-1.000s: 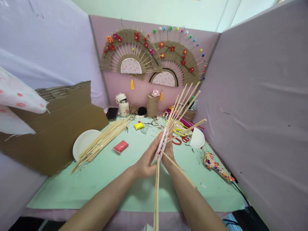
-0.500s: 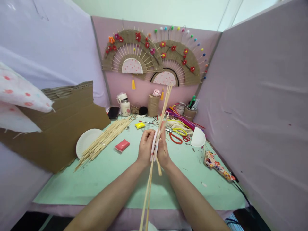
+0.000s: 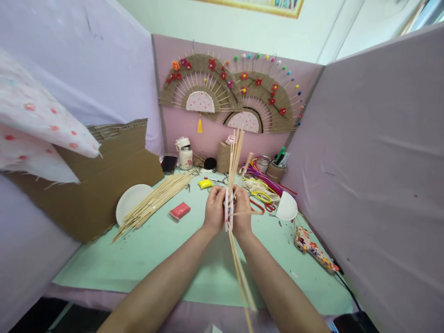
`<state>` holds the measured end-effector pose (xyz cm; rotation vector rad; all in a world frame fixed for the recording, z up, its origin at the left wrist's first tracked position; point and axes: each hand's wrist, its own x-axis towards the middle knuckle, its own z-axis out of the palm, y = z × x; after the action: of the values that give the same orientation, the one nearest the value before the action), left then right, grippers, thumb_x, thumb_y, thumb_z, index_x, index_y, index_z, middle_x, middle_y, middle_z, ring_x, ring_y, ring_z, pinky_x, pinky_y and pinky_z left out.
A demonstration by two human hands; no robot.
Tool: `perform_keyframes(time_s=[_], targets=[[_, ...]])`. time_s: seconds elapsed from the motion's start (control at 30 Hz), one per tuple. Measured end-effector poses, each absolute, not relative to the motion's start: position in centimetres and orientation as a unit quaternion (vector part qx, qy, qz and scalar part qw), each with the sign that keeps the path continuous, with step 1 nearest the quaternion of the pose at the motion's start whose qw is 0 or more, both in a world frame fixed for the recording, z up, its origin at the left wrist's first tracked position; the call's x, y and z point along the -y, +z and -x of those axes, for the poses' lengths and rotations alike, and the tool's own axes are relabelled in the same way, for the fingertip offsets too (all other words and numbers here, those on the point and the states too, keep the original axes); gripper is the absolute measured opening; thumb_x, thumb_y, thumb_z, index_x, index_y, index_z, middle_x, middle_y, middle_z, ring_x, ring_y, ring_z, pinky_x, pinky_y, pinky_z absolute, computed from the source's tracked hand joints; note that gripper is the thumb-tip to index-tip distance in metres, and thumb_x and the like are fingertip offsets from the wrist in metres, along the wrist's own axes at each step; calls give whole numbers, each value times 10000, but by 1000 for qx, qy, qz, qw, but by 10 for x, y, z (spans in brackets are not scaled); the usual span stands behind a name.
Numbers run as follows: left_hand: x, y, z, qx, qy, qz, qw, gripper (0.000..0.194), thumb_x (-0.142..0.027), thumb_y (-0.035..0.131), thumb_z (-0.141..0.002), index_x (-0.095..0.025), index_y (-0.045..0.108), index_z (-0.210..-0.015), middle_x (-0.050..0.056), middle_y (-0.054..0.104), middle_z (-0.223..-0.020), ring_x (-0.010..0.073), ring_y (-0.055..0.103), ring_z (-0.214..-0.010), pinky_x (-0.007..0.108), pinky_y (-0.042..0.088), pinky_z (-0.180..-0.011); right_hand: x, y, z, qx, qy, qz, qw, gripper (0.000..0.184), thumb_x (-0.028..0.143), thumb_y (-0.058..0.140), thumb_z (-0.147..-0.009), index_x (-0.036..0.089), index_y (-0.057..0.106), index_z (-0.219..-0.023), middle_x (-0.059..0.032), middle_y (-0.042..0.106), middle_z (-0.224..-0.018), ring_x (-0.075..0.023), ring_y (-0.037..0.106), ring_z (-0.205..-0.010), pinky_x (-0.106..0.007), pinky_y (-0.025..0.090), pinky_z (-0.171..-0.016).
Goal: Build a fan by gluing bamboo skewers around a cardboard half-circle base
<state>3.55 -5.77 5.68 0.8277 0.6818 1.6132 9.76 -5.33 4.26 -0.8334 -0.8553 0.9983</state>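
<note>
My left hand (image 3: 214, 210) and my right hand (image 3: 243, 212) face each other over the middle of the table. Between them is a thin, pink-and-white fan base (image 3: 226, 212), seen nearly edge-on as two narrow layers. Both hands have their fingers closed on its sides. Thin wooden sticks (image 3: 236, 152) run between the layers, fanning upward and trailing down toward me. One stick juts out to the right across my right hand. How the sticks are fixed inside is hidden.
Loose sticks (image 3: 156, 203) lie across a white plate (image 3: 132, 196) on the left. A red packet (image 3: 180, 211), yellow-handled scissors (image 3: 261, 198) and half a paper plate (image 3: 287, 206) surround the hands. A flower-patterned glue gun (image 3: 314, 249) lies right; cardboard (image 3: 114, 175) leans left.
The lower stick ends have swung from left to right, and one stick now sticks out sideways. The fan base is turned more upright. My head view has tilted up slightly.
</note>
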Motion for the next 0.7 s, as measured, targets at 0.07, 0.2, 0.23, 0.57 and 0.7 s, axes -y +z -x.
perform_keyframes(time_s=[0.07, 0.2, 0.23, 0.57, 0.7], targets=[[58, 61, -40, -293, 689, -363, 555, 398, -517, 717, -747, -185, 499, -733, -70, 503, -600, 62, 445, -536, 169, 370, -512, 55, 54, -99, 382, 453, 381, 710, 360, 557, 631, -789, 221, 556, -898, 61, 548, -724, -108, 517, -624, -246, 442, -606], [58, 75, -47, -255, 689, -379, 563, 385, -531, 676, -795, -193, 497, -754, -69, 492, -611, 66, 444, -538, 173, 377, -520, 63, 73, -103, 401, 398, 381, 732, 376, 566, 622, -799, 227, 539, -943, 67, 547, -729, -101, 511, -610, -244, 437, -608], [58, 80, -48, -242, 690, -384, 564, 387, -537, 666, -804, -195, 493, -750, -69, 486, -610, 67, 443, -535, 174, 373, -514, 64, 77, -105, 409, 382, 380, 736, 378, 569, 614, -806, 227, 540, -951, 65, 550, -730, -102, 512, -609, -244, 434, -604], [38, 108, -54, -283, 716, -455, 448, 431, -540, 618, -846, -192, 464, -644, -53, 458, -604, 87, 417, -566, 195, 353, -541, 36, 99, -106, 447, 318, 372, 749, 326, 538, 500, -874, 216, 550, -891, 3, 597, -763, -156, 543, -690, -313, 460, -687], [30, 107, -48, -310, 728, -465, 397, 380, -452, 561, -906, -191, 460, -649, -52, 460, -606, 90, 421, -582, 195, 347, -563, 20, 95, -100, 463, 337, 361, 736, 346, 567, 447, -893, 235, 540, -914, 1, 599, -801, -167, 575, -742, -328, 485, -732]])
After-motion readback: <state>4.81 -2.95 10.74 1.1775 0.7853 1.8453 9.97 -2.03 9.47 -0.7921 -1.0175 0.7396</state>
